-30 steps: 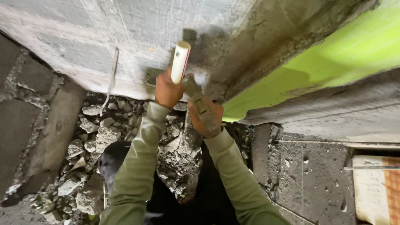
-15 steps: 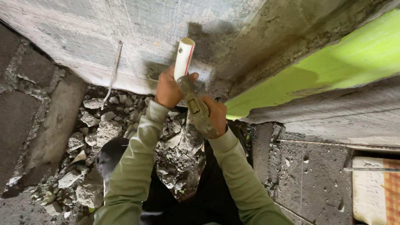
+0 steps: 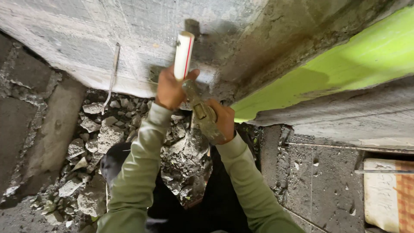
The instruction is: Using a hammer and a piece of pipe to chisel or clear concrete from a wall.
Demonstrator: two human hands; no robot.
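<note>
My left hand (image 3: 169, 89) grips a white plastic pipe (image 3: 183, 55) with a thin red stripe, holding it upright against the grey concrete wall (image 3: 108, 39). My right hand (image 3: 223, 118) is closed around the dirty handle of a hammer (image 3: 202, 111), whose head sits just below the pipe, close to my left hand. Both arms wear olive-green sleeves. The pipe's lower end is hidden behind my left hand.
Broken concrete rubble (image 3: 97, 138) lies in a pit under the wall. A thin metal rod (image 3: 112, 75) leans on the wall at the left. A bright green painted surface (image 3: 345, 60) runs at the right. A woven sack (image 3: 388, 194) lies at bottom right.
The pipe and both hands have shifted slightly up and right along the wall. The hammer stays close under the pipe.
</note>
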